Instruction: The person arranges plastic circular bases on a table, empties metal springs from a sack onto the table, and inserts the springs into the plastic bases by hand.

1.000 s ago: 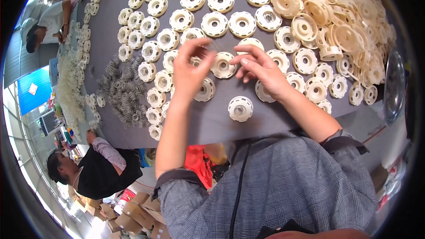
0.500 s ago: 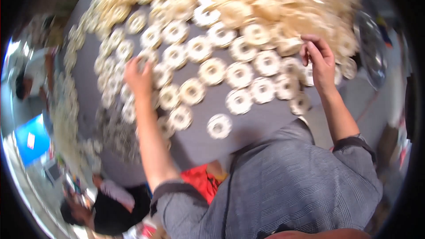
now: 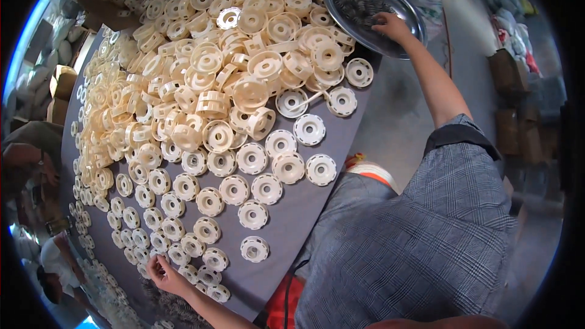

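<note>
My left hand [image 3: 167,277] is low on the left of the table, its fingers curled together over the near rows of cream plastic rings [image 3: 160,241]. Whatever may be in those fingers is too small to make out. Beside it lies a heap of small dark parts [image 3: 177,304]. At the far right my right hand [image 3: 393,27] reaches over a round metal tray [image 3: 415,31], fingertips drawn together at the small dark pieces [image 3: 359,7] inside. What they grip, if anything, is hidden.
A large pile of cream plastic rings [image 3: 210,61] covers the far part of the grey table [image 3: 292,219]. One ring [image 3: 255,249] lies apart near the front edge. Another person [image 3: 61,268] is at the left. Cardboard boxes [image 3: 509,76] stand off to the right.
The view has swung toward the right, bringing the metal tray into sight. My right hand has moved from beside the pile to the tray. My left hand is lower in the picture.
</note>
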{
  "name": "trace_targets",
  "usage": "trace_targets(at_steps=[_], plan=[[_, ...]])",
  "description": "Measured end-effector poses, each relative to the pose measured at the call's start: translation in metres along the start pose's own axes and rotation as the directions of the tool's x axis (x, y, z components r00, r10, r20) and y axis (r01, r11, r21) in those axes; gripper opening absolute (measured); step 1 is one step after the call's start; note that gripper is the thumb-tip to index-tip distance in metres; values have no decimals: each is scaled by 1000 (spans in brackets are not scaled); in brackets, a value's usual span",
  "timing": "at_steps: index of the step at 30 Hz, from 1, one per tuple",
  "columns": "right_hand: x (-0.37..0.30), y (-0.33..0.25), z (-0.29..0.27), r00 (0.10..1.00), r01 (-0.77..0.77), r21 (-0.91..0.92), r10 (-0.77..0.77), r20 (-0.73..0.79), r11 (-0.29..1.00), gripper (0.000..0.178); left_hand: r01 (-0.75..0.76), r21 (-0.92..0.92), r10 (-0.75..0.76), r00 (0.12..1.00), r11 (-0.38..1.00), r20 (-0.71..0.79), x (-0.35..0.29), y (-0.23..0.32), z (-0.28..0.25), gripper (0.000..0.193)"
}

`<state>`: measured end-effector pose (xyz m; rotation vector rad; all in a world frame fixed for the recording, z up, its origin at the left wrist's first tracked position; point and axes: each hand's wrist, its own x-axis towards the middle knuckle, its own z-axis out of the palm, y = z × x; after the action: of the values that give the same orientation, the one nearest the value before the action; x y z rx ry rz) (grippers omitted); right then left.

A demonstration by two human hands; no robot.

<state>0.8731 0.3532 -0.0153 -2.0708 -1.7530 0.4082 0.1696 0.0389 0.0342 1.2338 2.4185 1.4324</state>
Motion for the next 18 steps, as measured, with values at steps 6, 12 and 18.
trace_targets(at_steps=[6,12,18], plan=[[3,-63,33,985,-153,-564,171,-20,811,59,-83,109,85,996,991,-15,-15,12,-25,7],[24,5,43,976,-111,-156,78,-203,981,50,-71,158,81,995,985,-59,-29,28,-29,6],[107,172,43,927,-275,896,342,153,347,42,-92,-58,90,995,994,-34,-28,45,-7,6]])
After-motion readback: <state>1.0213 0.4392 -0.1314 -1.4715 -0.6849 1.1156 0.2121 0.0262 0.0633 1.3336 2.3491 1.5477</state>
